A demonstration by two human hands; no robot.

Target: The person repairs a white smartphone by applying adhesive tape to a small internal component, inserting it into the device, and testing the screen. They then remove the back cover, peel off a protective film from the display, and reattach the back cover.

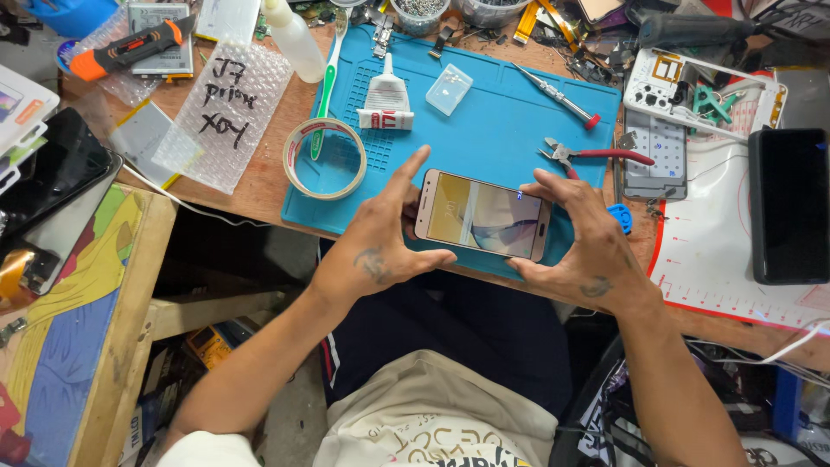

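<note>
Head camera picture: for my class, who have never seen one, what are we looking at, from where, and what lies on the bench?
The camera sits on a person's head and looks down at their own two bare hands. The left hand and right hand hold a gold smartphone by its ends, screen lit, above a blue work mat. On the mat lie a roll of tape, a green toothbrush, a white glue tube, a screwdriver and red-handled pliers. A dark phone lies at the right.

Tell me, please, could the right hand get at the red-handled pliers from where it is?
Probably yes: the pliers lie uncovered on the blue mat just beyond the right hand, though it holds the phone.
</note>
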